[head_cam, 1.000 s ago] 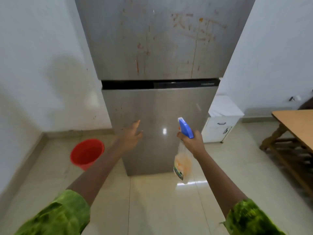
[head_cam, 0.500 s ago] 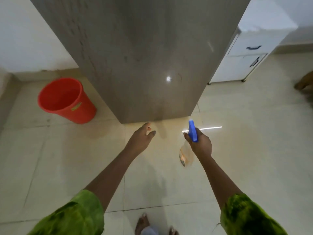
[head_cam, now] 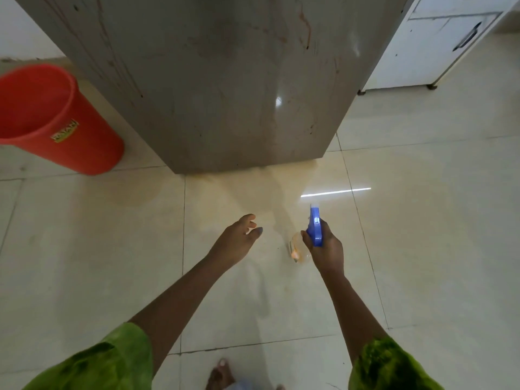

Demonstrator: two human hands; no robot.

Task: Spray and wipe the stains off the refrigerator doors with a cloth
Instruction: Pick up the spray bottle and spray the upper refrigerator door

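A person faced the streaked refrigerator door (head_cam: 225,94), the right hand (head_cam: 327,250) gripping a spray bottle (head_cam: 315,229), fingers wrapped round its neck and the blue nozzle aimed at the door's foot. In front of the door, the left hand (head_cam: 237,240) hovered with fingers loosely spread, holding nothing. A red bucket (head_cam: 56,122) stood left of the door and a white cabinet (head_cam: 422,52) to its right.
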